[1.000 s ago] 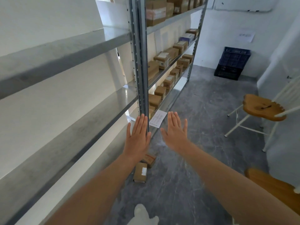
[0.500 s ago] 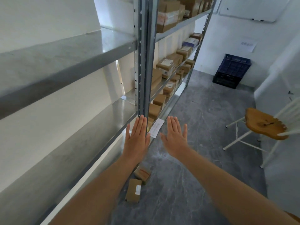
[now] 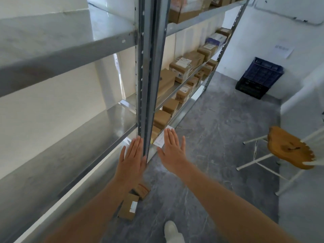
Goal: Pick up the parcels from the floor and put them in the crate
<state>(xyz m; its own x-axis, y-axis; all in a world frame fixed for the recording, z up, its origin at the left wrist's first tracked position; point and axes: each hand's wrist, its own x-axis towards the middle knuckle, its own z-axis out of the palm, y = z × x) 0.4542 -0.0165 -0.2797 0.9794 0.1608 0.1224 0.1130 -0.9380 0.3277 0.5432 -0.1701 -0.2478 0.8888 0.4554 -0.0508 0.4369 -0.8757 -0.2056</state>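
Two brown cardboard parcels lie on the grey floor beside the shelving. The nearer parcel [image 3: 128, 206] has a white label. The farther parcel [image 3: 142, 189] is partly hidden behind my left forearm. My left hand [image 3: 132, 158] and my right hand [image 3: 172, 151] are stretched out flat in the air above them, fingers straight, holding nothing. The dark blue crate [image 3: 259, 78] stands on the floor against the far wall, well away from the parcels.
A metal shelving rack [image 3: 149, 76] runs along the left, its far bays filled with several boxes. A wooden-seated white chair [image 3: 289, 149] stands on the right. A white paper sheet [image 3: 160, 139] lies at the rack's foot. My white shoe [image 3: 172, 231] is at the bottom.
The view has moved forward along the rack; the parcels, the crate and the chair sit closer. Both hands stay flat and outstretched, holding nothing.
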